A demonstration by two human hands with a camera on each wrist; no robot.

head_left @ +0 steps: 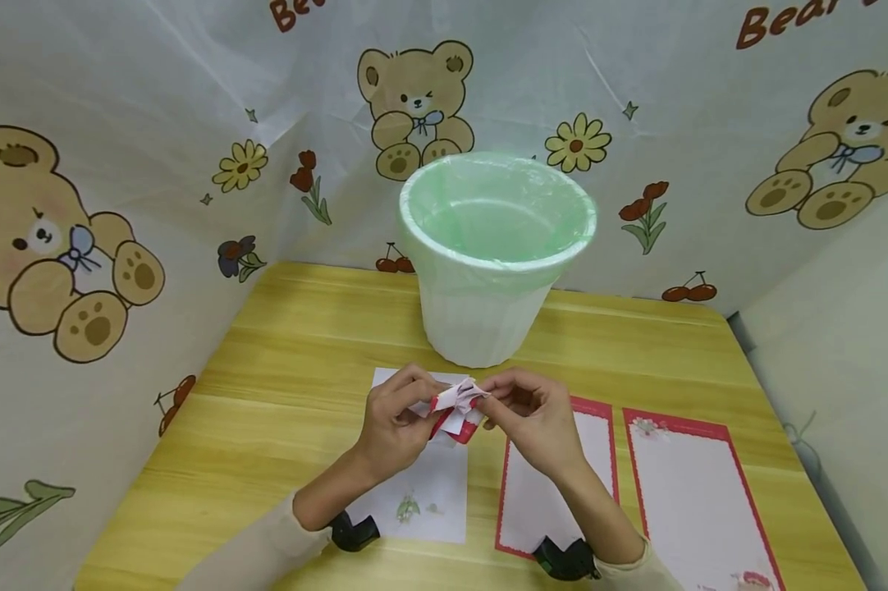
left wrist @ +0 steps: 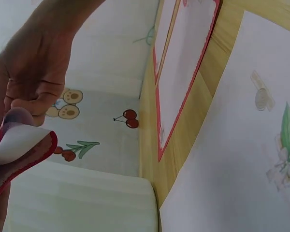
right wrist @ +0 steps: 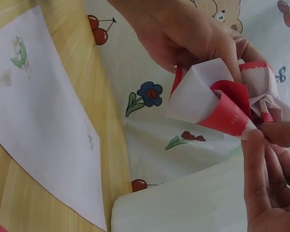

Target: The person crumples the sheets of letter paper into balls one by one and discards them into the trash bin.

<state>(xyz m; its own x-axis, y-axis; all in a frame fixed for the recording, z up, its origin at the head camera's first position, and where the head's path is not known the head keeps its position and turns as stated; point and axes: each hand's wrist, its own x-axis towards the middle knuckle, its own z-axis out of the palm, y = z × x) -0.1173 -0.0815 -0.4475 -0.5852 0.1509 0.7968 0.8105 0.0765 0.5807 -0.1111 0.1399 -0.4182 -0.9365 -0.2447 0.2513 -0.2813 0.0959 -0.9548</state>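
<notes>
- Folded paper (head_left: 459, 406), red-edged with a white side, is held up between both hands, above the table (head_left: 267, 410) and in front of the bin (head_left: 481, 320)
- Its near side is gripped by the left hand (head_left: 400, 419), with thumb and fingers curled round the folds; the paper is probably steadied by this hold
- Its other side is pinched between thumb and fingertips of the right hand (head_left: 536, 414), a light grip that seems suited to small, thin folds
- Loops and creases are shown in the right wrist view, with lettering on one red fold; by being held from two sides, these loose layers are likely kept together
- Beneath the hands, a white sheet (head_left: 414, 509) with a small plant print is laid flat, partly covered by the left hand and the paper
- Two red-bordered sheets are set side by side to the right, one (head_left: 547, 501) partly hidden by the right forearm, the other (head_left: 688, 484) farther out, perhaps so that each can be reached easily
- The bin is stood upright behind the hands, its rim draped with a green liner (head_left: 496, 226), presumably to protect its inside
</notes>
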